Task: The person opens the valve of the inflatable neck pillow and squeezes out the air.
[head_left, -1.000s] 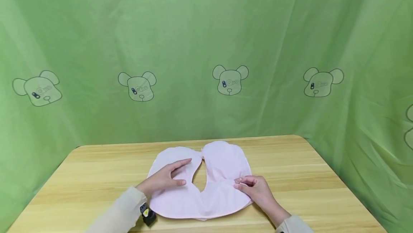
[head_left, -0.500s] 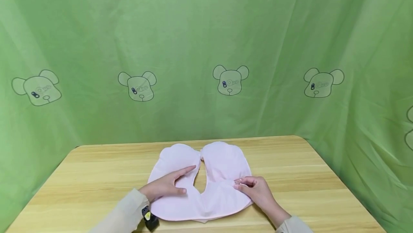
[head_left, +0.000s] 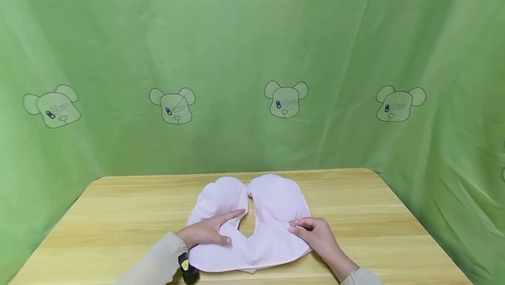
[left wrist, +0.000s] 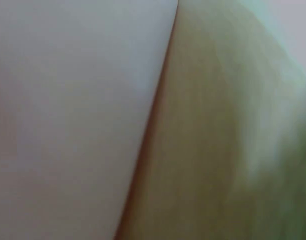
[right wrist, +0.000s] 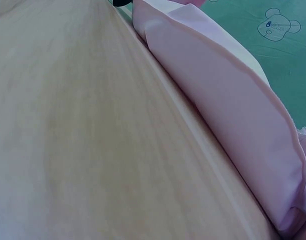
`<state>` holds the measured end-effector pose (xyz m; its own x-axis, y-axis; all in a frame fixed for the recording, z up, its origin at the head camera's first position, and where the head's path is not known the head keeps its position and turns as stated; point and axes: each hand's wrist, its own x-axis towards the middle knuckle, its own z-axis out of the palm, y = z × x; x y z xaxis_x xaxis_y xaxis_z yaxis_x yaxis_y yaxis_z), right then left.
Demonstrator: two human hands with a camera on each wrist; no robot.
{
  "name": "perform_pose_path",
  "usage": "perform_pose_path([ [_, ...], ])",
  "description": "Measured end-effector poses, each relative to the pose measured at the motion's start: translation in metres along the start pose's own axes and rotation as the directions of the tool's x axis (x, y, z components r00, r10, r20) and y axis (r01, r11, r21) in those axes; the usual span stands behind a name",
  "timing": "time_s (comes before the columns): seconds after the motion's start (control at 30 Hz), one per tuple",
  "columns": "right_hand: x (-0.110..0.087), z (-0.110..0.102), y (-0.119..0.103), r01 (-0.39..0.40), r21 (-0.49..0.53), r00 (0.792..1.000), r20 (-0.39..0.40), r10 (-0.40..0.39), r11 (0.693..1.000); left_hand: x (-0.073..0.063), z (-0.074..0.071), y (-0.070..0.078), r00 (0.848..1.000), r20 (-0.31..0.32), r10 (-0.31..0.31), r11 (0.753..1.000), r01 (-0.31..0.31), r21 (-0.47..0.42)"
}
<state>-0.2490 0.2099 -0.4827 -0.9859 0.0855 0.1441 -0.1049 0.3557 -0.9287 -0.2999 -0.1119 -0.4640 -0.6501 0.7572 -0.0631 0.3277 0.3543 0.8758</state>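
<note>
A pale pink U-shaped neck pillow (head_left: 272,245), soft and only partly puffed up, lies on the wooden table. Its two ends meet at the far side, leaving a narrow gap in the middle. Fingers spread, my left hand (head_left: 207,231) presses on its left lobe. With thumb and fingertips my right hand (head_left: 317,234) pinches the pillow at its right side, where the fabric puckers; a small clear piece, valve-like, (right wrist: 304,131) shows by these fingers in the right wrist view. In that view the pillow's near edge (right wrist: 233,100) bulges up from the table.
The wooden table (head_left: 375,215) extends to both sides of the pillow. Behind and beside it hangs a green curtain (head_left: 236,48) with printed bear heads. A black wrist camera (head_left: 188,269) sits under the left sleeve, close to the pillow's left edge.
My left hand has moved slightly toward me and right, pressing into the left lobe, which has bunched and narrowed. The middle gap has narrowed. The right hand keeps its pinch.
</note>
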Motion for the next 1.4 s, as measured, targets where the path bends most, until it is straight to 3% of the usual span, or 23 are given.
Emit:
perform_pose_path([
  [0.53, -0.002, 0.000, 0.002, 0.006, 0.032, 1.000, 0.017, -0.007, 0.999, -0.001, 0.012, -0.004, 0.998, -0.037, -0.056, 0.994, 0.060, 0.092],
  [0.87, -0.001, -0.002, 0.006, 0.053, 0.030, 0.998, 0.029, -0.054, 0.998, 0.003, 0.016, -0.006, 0.998, -0.048, -0.033, 0.990, 0.039, 0.135],
  [1.13, -0.001, -0.001, 0.004, 0.027, 0.015, 0.999, 0.020, -0.028, 1.000, 0.004, 0.017, -0.009, 0.999, -0.041, 0.000, 0.964, 0.010, 0.267],
  [1.4, 0.002, -0.001, 0.007, 0.045, -0.005, 0.999, 0.019, -0.045, 0.999, 0.005, 0.015, -0.004, 0.998, -0.057, -0.001, 0.965, 0.016, 0.263],
])
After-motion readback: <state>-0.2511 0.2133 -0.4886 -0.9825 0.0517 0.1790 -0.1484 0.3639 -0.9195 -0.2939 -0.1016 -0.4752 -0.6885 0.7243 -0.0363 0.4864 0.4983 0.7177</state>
